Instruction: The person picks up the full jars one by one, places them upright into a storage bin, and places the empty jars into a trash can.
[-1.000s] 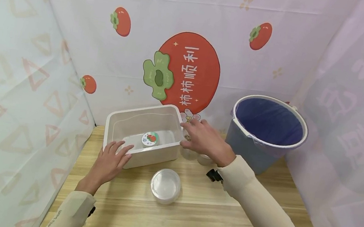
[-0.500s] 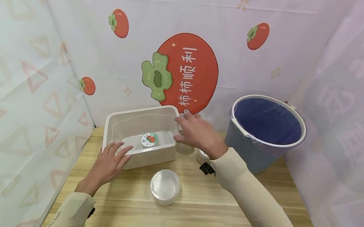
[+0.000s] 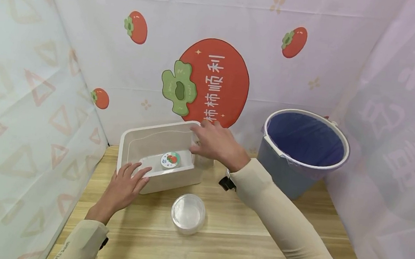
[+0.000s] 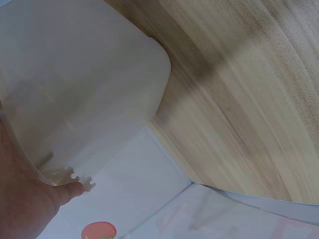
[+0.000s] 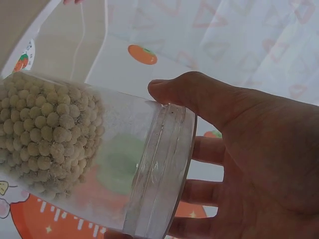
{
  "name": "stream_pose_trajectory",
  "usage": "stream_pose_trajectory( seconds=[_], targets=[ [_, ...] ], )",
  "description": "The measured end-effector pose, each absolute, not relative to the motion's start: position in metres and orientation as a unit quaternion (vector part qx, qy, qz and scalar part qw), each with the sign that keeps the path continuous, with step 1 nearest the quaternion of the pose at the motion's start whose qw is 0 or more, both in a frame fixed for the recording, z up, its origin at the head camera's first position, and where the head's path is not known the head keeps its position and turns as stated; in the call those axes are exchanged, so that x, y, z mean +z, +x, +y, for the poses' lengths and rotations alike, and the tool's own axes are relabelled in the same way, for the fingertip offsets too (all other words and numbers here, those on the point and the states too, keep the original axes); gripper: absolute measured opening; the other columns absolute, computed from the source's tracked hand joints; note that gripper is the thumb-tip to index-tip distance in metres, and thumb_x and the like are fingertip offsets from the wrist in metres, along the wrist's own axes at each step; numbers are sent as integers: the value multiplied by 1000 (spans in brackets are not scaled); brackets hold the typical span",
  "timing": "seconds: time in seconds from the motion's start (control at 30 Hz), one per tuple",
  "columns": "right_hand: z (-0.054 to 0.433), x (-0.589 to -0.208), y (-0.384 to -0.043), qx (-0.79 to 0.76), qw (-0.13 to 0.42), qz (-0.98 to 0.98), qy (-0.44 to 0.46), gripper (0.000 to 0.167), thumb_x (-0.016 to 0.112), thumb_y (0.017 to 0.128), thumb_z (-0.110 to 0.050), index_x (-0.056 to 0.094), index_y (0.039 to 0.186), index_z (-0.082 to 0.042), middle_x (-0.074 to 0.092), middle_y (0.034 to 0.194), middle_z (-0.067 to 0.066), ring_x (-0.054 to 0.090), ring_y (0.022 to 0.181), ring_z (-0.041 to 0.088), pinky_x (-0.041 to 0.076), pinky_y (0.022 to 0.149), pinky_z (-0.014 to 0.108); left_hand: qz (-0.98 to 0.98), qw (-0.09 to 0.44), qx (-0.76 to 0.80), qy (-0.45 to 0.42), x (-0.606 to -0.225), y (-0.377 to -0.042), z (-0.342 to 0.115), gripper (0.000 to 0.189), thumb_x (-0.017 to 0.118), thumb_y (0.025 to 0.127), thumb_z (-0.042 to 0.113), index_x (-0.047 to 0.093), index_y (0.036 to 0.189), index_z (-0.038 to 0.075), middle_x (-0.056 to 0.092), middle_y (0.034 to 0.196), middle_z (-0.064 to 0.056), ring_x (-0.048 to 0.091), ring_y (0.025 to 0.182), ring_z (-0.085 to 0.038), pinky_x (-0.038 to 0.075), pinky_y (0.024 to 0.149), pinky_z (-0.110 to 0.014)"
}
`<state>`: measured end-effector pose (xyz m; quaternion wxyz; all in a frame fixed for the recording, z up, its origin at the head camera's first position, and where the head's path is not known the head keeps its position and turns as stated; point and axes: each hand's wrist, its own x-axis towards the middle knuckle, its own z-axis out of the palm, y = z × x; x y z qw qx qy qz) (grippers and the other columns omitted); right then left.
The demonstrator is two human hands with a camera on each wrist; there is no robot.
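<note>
My right hand [image 3: 217,143] is at the right end of the white bin [image 3: 170,181]. In the right wrist view it grips a clear plastic jar [image 5: 117,144] by the lid end, thumb on one side and fingers on the other. Small beige balls [image 5: 47,129] are gathered in the jar's far part. The head view largely hides the jar beneath that hand. At the bin's left front corner, my left hand [image 3: 120,190] rests with spread fingers over the rim. Inside the bin lies a round container with a persimmon sticker [image 3: 170,159].
A clear round tub [image 3: 188,213] stands on the wooden table [image 3: 224,255] in front of the bin. To the right is a blue-grey bucket [image 3: 277,171] with a pale rim and a plastic liner. Printed cloth walls [image 3: 275,77] enclose the back and sides.
My right hand has moved left and slightly up with the jar, from beside the bin to its right rim. The left hand and the tub have stayed put.
</note>
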<state>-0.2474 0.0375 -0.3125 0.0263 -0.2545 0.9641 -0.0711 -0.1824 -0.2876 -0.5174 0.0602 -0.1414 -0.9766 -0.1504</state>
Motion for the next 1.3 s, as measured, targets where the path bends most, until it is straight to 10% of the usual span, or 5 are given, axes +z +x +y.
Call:
stream_pose_trajectory(
  seconds=[1.3],
  targets=[
    [-13,-317,-281,-54,31,965,-254,54,74,101,-46,64,148,-20,66,144,6,63,122,32,60,101,51,-978,63,-145,-138,-518,-183,-288,44,50,117,38,58,157,23,49,164,-21,37,153,-51,29,118,-83]
  ],
)
